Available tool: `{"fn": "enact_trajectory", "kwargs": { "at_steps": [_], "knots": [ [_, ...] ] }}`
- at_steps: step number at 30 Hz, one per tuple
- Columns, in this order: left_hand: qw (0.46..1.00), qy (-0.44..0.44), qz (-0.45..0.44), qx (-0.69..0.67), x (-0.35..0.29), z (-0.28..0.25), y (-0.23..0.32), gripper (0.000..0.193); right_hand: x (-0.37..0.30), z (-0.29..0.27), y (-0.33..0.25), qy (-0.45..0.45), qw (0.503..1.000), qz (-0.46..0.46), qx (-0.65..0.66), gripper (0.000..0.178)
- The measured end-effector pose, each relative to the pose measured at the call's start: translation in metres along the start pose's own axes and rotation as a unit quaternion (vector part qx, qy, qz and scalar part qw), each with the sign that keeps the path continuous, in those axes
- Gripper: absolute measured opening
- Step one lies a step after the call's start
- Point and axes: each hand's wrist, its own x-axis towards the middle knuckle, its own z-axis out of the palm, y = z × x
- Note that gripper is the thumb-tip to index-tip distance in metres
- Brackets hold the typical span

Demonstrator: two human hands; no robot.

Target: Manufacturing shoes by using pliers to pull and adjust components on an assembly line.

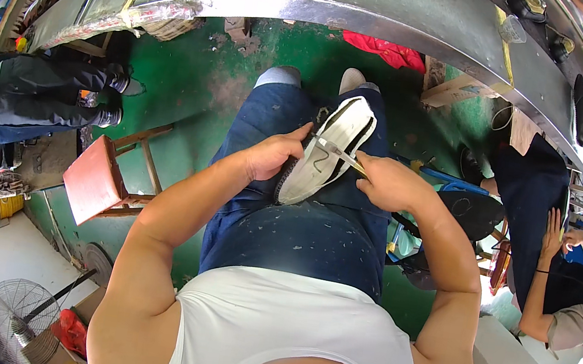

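Note:
A pale cream shoe [301, 179] with a dark edge lies tilted across my thighs, its sole side mostly facing up. On its left edge my left hand [276, 155] grips with bent fingers, partly hidden behind the hand. My right hand [388, 182] is closed around the handle of a metal hand tool [339, 151], whose kind I cannot make out for certain. The tool lies across the middle of the shoe, its metal end close to my left fingers. A dark apron [294, 246] covers my lap under the shoe.
A long metal-edged bench [271, 6] curves ahead of my knees, with red cloth [384, 50] beneath it. At left are a wooden stool [94, 180], a standing person [42, 99] and a fan [20, 311]. Another person [574, 318] sits at right, near a black seat [470, 213].

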Motion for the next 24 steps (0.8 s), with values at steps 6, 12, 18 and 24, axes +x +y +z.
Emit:
{"fn": "enact_trajectory", "kwargs": {
  "at_steps": [6, 12, 18, 24],
  "knots": [
    [0.972, 0.228, -0.047, -0.017, 0.028, -0.003, -0.028, 0.064, 0.02, 0.028, -0.004, -0.051, 0.998, 0.029, 0.033, 0.029],
    [0.887, 0.286, 0.014, 0.363, 0.048, -0.03, -0.037, 0.061, 0.015, 0.051, 0.007, 0.027, 0.982, 0.018, 0.185, 0.033],
    [0.853, 0.256, 0.127, 0.436, 0.045, -0.013, -0.03, 0.05, 0.03, 0.043, 0.038, 0.248, 0.967, -0.009, -0.055, 0.041],
    [0.778, 0.14, 0.085, 0.607, 0.046, -0.005, -0.011, 0.057, 0.023, 0.045, 0.06, 0.133, 0.987, 0.062, 0.065, 0.027]
  ]
}}
